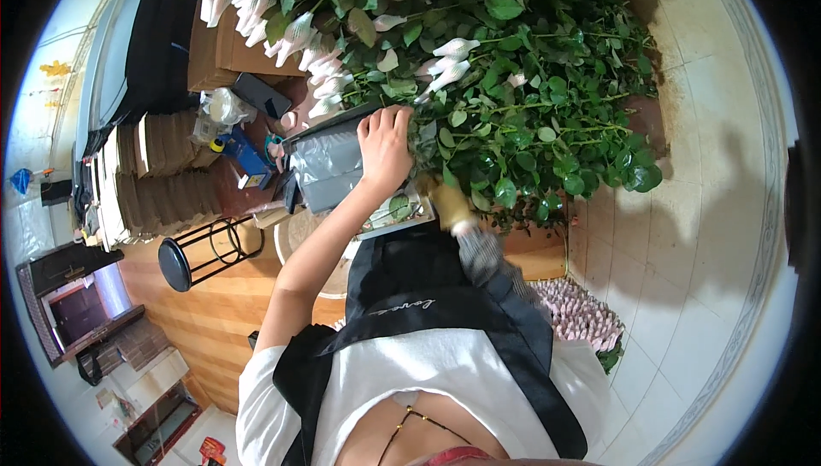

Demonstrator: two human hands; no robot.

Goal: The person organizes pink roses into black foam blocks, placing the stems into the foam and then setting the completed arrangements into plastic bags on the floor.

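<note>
My bare left hand (pixel 386 148) is over the right end of a grey plastic-lined tray (pixel 325 162), beside the rose leaves. Its fingers curl downward, and whatever lies under them is hidden. To its right and nearer to me is my right hand (pixel 451 207), in a yellowish glove below a grey sleeve. Blur and leaves hide its fingers. Just beyond both hands lies a large heap of long-stemmed roses (pixel 547 107), their leafy stems pointing right. Pale sleeves cover the rosebuds (pixel 295 37), which face left. A few more wrapped buds (pixel 449 67) rest on the leaves.
On the left are stacked cardboard sheets (pixel 158 197), a blue box (pixel 245 161), a dark phone (pixel 261 94) and a cardboard box (pixel 248 47). A black round stool (pixel 175 264) stands on the wooden floor. More pale-budded roses (pixel 586 319) stand by my right side, near the tiled floor (pixel 658 295).
</note>
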